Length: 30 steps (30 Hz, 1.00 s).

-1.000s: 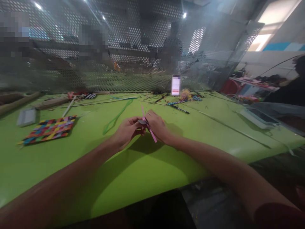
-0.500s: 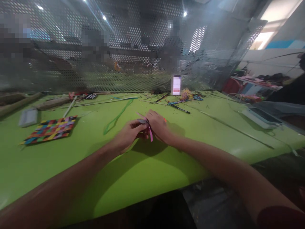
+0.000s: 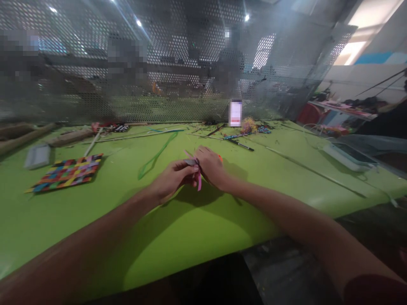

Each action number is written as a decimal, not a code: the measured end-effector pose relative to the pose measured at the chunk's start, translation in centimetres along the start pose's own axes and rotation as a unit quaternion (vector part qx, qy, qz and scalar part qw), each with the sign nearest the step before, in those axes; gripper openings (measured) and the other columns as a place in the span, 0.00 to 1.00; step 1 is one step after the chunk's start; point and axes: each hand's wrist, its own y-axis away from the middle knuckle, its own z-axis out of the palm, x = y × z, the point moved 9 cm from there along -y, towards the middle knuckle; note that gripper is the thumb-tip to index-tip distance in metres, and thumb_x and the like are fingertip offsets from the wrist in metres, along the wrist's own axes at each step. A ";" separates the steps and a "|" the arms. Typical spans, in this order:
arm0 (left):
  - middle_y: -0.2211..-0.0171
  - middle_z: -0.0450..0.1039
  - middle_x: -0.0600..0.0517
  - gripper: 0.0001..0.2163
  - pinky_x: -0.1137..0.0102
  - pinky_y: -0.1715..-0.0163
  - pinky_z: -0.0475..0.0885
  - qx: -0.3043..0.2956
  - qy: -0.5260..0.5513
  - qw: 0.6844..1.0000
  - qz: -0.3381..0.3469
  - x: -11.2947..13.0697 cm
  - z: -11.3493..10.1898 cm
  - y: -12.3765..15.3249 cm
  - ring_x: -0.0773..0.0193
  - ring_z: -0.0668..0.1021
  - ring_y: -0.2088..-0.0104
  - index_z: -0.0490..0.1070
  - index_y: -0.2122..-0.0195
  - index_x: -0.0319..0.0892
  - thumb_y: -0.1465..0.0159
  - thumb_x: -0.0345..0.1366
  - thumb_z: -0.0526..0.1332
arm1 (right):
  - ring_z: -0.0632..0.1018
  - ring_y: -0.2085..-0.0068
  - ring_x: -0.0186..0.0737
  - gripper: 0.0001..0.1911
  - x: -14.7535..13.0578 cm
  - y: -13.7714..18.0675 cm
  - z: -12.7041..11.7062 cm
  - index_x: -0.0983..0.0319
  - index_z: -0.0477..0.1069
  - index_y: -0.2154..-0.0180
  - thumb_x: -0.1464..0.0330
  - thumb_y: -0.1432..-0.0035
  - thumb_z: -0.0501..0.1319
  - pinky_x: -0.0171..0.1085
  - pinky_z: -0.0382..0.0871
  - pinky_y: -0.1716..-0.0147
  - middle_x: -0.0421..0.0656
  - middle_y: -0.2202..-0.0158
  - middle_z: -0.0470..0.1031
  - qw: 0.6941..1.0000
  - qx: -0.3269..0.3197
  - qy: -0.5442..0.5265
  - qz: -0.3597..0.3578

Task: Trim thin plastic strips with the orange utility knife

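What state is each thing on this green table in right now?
left hand, pinched on the pink strip.
right hand, pinched on the same strip.
pink strip, bent, end hanging down.
woven mat, lying flat, untouched.
green strip, looped, lying loose.
pen, lying flat.

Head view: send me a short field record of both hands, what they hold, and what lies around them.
Left hand: grip pinched on pink strip and grey strip
Right hand: closed on the same strips, touching the left hand
Surface: green table
Left of hands: woven mat, green strip
Beyond hands: pen, mesh screen
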 end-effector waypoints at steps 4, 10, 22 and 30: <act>0.76 0.74 0.52 0.07 0.70 0.74 0.74 -0.010 -0.011 1.000 -0.001 0.0 0.2 0.0 0.67 0.76 0.76 0.76 0.74 0.38 0.42 0.35 0.70 | 0.72 0.63 0.42 0.14 -0.1 -0.2 -0.1 0.63 0.74 0.62 0.79 0.32 0.51 0.39 0.68 0.60 0.47 0.66 0.73 1.000 0.000 0.003 -0.009; 0.75 0.75 0.51 0.07 0.70 0.73 0.75 -0.007 -0.026 1.000 -0.006 0.0 0.2 0.0 0.67 0.76 0.76 0.75 0.73 0.38 0.42 0.35 0.70 | 0.71 0.63 0.41 0.13 0.2 -0.1 0.0 0.64 0.73 0.64 0.81 0.33 0.52 0.38 0.67 0.60 0.48 0.65 0.73 1.000 -0.003 -0.020 -0.004; 0.78 0.73 0.54 0.07 0.74 0.77 0.70 0.036 -0.027 0.999 -0.016 -1.0 -2.6 -1.0 0.70 0.74 0.79 0.72 0.72 0.39 0.36 0.30 0.60 | 0.65 0.71 0.33 0.07 2.0 0.0 0.5 0.67 0.69 0.69 0.79 0.38 0.57 0.33 0.59 0.69 0.44 0.69 0.71 0.988 -0.081 -0.107 -0.080; 0.80 0.69 0.56 0.07 0.75 0.79 0.63 0.063 -0.050 0.997 0.003 -0.7 -3.8 -1.5 0.71 0.70 0.81 0.70 0.72 0.39 0.36 0.32 0.60 | 0.73 0.62 0.35 0.10 1.3 0.5 -2.4 0.64 0.73 0.52 0.73 0.34 0.58 0.33 0.64 0.64 0.47 0.56 0.74 0.964 0.033 -0.204 -0.168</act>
